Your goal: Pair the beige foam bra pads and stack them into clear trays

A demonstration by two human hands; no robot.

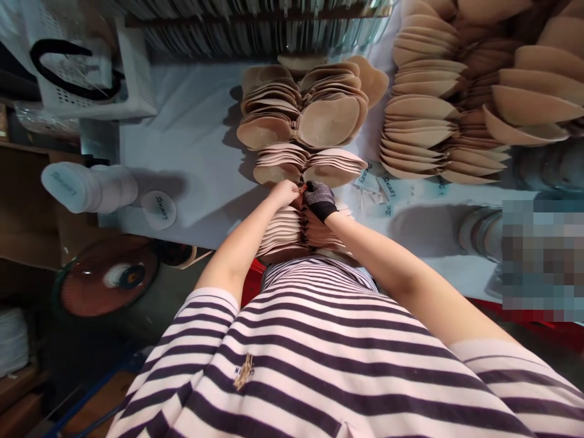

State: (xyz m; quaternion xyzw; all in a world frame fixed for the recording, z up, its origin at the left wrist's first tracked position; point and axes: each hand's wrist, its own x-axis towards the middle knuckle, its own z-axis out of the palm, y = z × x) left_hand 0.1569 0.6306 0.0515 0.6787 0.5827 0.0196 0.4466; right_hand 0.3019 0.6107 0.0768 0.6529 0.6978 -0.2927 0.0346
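My left hand (286, 193), bare, is closed in a pinch at the middle join of a beige stick-on bra (280, 174). Right beside it my right hand (319, 198), in a dark dotted fingerless-looking glove, is also closed at this join; the small part between the fingertips is mostly hidden. Below the hands, against my body, lies a row of nested bra cups (280, 231). Just beyond them stand more stacked bras in pairs (331, 121), with small clasps between the cups.
Large piles of beige cups (420, 115) stand at the right. White round pads (109, 188) and a white basket (141, 91) are at the left. Clear packs (274, 38) line the back. Small printed labels (381, 187) lie right of the hands. A fan (109, 277) stands below left.
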